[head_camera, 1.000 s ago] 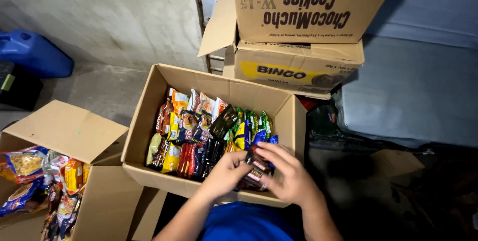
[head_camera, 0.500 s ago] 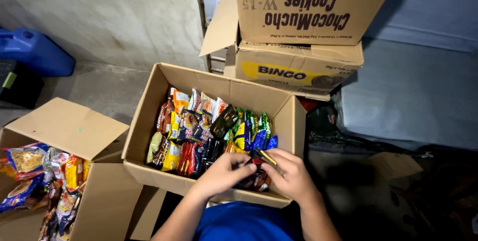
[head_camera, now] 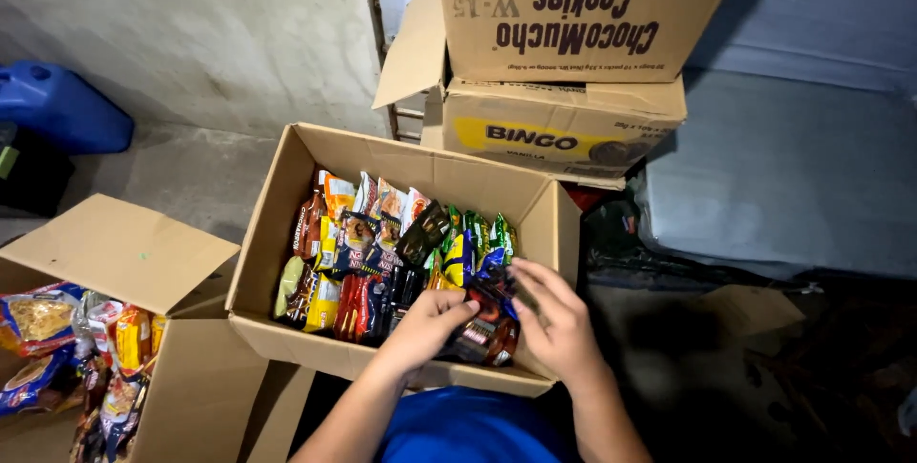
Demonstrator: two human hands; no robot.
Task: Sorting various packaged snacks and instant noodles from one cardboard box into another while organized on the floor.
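Both hands worked at the near right corner of the open cardboard box (head_camera: 287, 195). Left hand (head_camera: 425, 324) had its grip curled around dark snack packets (head_camera: 482, 334); right hand (head_camera: 559, 324) had fingers spread, pressing the same bundle from the right.

Risks, as judged:
- Standing rows of packets (head_camera: 382, 234) were packed tight; forcing more in could crush or burst a wrapper.
- Glossy film could slip from the curled grip.
- Stacked cartons (head_camera: 564, 62) at the far side overhang the box; a knock might tip them.
- Second box (head_camera: 124, 253), left, sat well apart.
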